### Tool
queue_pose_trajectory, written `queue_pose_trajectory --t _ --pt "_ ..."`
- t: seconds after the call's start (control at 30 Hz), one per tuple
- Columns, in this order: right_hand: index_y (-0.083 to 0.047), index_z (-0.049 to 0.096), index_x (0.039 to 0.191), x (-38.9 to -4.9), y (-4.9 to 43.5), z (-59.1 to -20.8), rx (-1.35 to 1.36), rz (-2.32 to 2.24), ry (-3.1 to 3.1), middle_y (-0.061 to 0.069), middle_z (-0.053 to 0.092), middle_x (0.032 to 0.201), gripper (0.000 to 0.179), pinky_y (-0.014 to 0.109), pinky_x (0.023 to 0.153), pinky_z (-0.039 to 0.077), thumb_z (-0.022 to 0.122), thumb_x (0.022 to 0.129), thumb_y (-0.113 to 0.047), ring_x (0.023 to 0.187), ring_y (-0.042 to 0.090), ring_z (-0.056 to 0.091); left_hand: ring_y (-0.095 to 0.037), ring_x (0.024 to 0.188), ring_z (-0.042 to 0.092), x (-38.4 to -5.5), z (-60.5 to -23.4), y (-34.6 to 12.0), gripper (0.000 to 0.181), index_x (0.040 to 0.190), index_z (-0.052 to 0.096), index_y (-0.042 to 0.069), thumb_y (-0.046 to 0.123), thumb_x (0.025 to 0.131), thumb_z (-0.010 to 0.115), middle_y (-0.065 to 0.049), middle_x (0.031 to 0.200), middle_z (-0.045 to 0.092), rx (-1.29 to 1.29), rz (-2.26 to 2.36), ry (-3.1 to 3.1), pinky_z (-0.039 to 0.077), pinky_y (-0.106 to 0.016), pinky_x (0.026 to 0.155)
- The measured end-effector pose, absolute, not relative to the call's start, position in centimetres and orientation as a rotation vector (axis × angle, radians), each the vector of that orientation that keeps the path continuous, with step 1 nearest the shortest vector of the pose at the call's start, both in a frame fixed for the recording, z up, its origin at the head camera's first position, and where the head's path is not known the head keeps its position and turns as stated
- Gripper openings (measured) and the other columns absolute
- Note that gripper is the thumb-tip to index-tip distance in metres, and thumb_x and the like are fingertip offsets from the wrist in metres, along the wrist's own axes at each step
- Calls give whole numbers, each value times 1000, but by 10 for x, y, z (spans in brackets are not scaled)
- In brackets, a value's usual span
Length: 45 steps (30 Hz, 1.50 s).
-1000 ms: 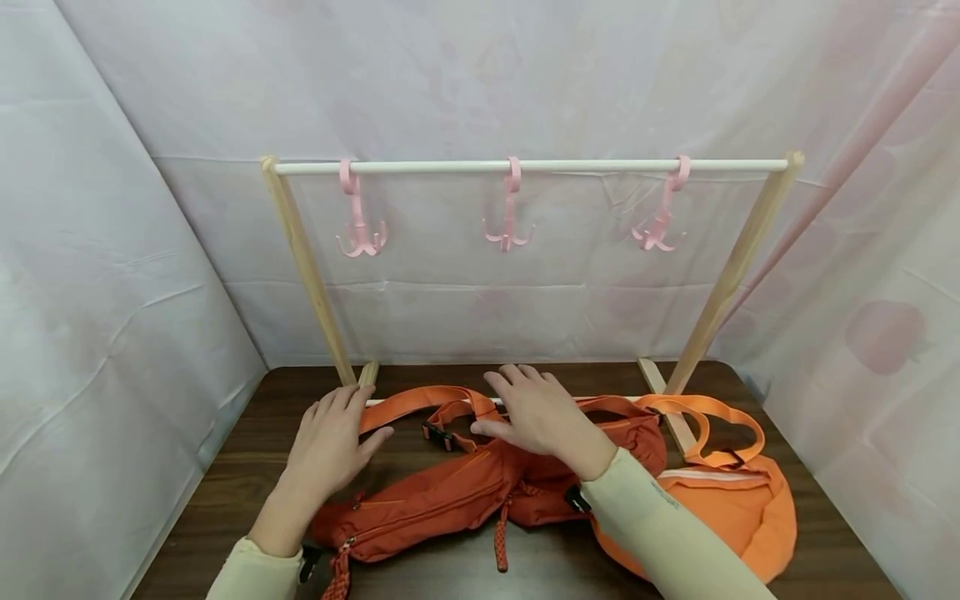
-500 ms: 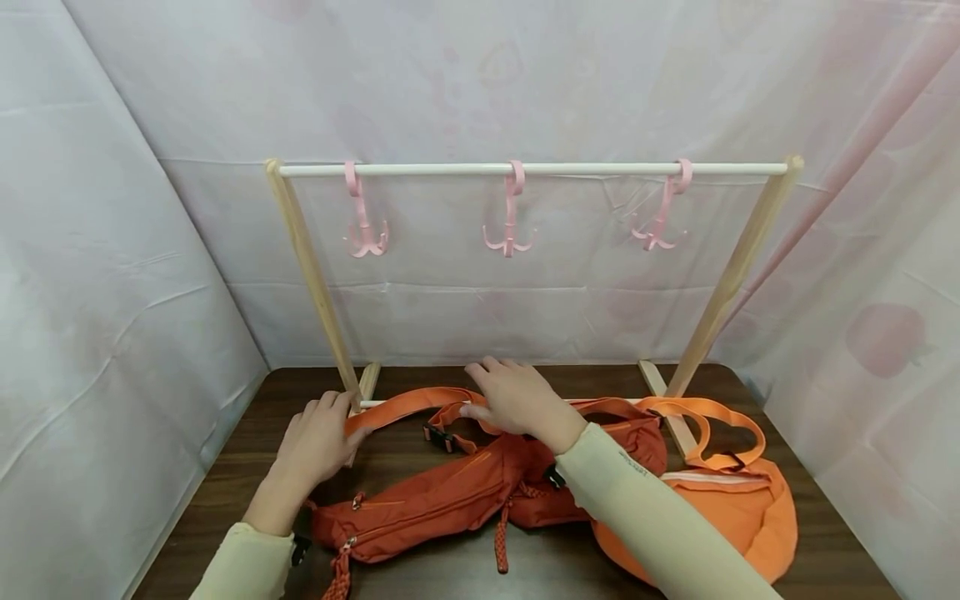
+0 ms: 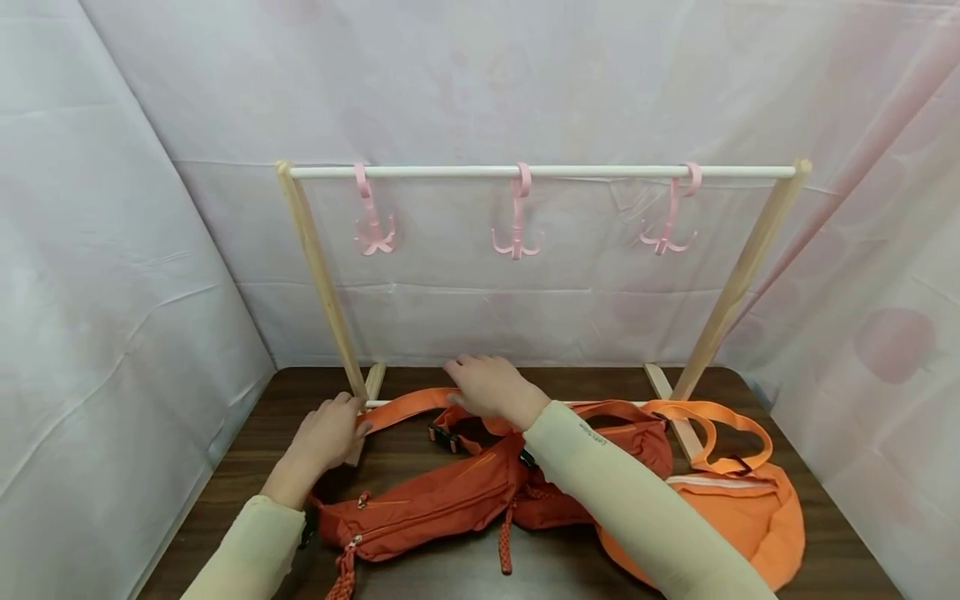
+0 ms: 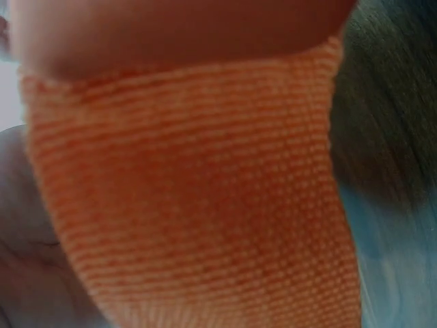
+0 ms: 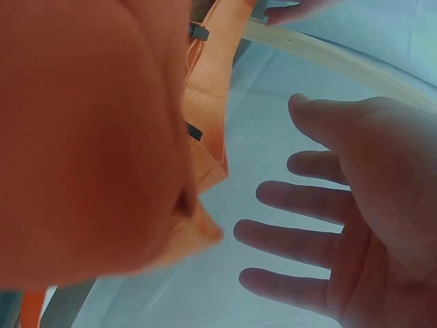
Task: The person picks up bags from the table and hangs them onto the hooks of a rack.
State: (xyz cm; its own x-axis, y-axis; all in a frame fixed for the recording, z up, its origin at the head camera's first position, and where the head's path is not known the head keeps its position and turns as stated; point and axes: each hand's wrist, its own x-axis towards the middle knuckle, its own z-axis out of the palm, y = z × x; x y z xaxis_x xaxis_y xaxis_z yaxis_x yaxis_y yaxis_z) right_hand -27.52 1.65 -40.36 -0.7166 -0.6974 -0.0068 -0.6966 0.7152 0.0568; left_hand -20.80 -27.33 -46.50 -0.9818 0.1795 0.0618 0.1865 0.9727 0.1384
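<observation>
A rust-red waist bag lies slantwise on the table, its orange strap arching behind it. At the strap's left end my left hand holds the webbing; in the left wrist view a finger crosses the strap. My right hand hovers over the strap's right part, behind the black buckle. Its fingers are spread and straight in the right wrist view, with nothing between them. Partly hidden by the right sleeve is a second rust-red bag. A rounded bright orange bag lies at the right.
Behind the bags stands a rack with wooden legs and a white top rod. Three pink hooks hang from it: a left hook, a middle hook and a right hook. Pale curtains surround the dark wooden table.
My right hand has moved left along the strap. The left hand has shifted slightly left and lower, and its fingers have drawn in on the strap. The bags lie where they were.
</observation>
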Motion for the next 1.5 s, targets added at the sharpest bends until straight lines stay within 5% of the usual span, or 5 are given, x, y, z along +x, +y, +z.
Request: queue_pose_trajectory --t 0.53,0.83,1.1,1.5 --pt "-18 58 152 -301 -16 -431 1172 -182 -3063 2 58 152 45 39 106 51 55 112 -39 136 21 58 -36 92 66 -226 -486 -268 28 126 72 4 22 105 70 -15 107 65 -289 -157 -3175 57 -53 72" --pt "-19 72 119 -308 -16 -449 1170 -98 -3105 0 71 111 19 35 86 55 57 112 -29 100 17 68 -36 94 67 -225 -486 -265 23 121 72 5 15 100 76 -14 108 66 -305 -157 -3140 58 -52 72" --pt "-19 72 118 -309 -16 -449 1215 -45 -3038 -3 69 98 17 31 73 52 57 111 -13 83 12 64 -29 87 67 -224 -486 -268 29 120 68 4 14 96 81 -11 102 65 -291 -288 -3128 56 -50 71" --pt "-18 69 119 -303 -15 -430 1248 63 -2956 -6 65 91 17 29 67 50 54 113 -18 75 10 60 -19 65 56 -221 -483 -276 44 122 62 5 32 95 83 -2 82 61 -117 -476 -3145 47 -41 58"
